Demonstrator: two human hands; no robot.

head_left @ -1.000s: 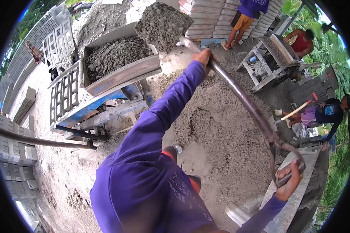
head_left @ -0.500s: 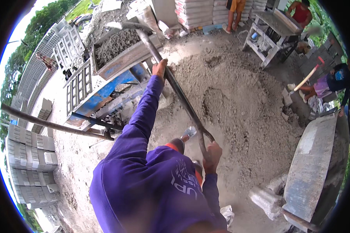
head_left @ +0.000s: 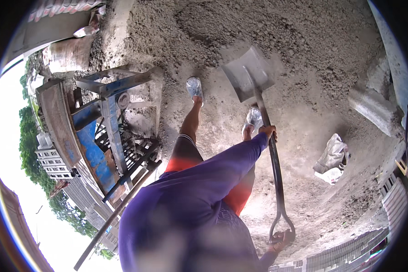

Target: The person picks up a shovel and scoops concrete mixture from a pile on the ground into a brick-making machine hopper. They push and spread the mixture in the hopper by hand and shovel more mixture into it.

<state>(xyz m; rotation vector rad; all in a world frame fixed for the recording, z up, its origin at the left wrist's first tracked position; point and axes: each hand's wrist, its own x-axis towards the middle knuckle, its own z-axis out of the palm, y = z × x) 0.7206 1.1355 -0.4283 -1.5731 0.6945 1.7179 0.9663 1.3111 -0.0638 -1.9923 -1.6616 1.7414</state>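
Both my hands hold a shovel [head_left: 276, 174] with a flat, square metal blade, a dark shaft and a looped handle. My left hand [head_left: 268, 132] is wrapped round the shaft a little below the blade. At the other end, my right hand [head_left: 282, 239] grips the handle's crossbar. The blade, dusted grey and with no load on it, is at the near edge of a spread of grey sand and gravel mix [head_left: 303, 50], just beyond my right foot. I cannot tell whether it touches the ground.
A blue, rusty metal machine [head_left: 109, 109] with a long bar stands at the left. A filled sack [head_left: 70, 54] lies beyond it. To the right are a crumpled white bag [head_left: 333, 156] and a pale bundle [head_left: 371, 109]. My feet, in clear plastic covers, stand between.
My view has turned right and down. The shovel has swung from the machine's mix-filled trough, at upper left, to the sand edge on my right. Both hands have kept their grips.
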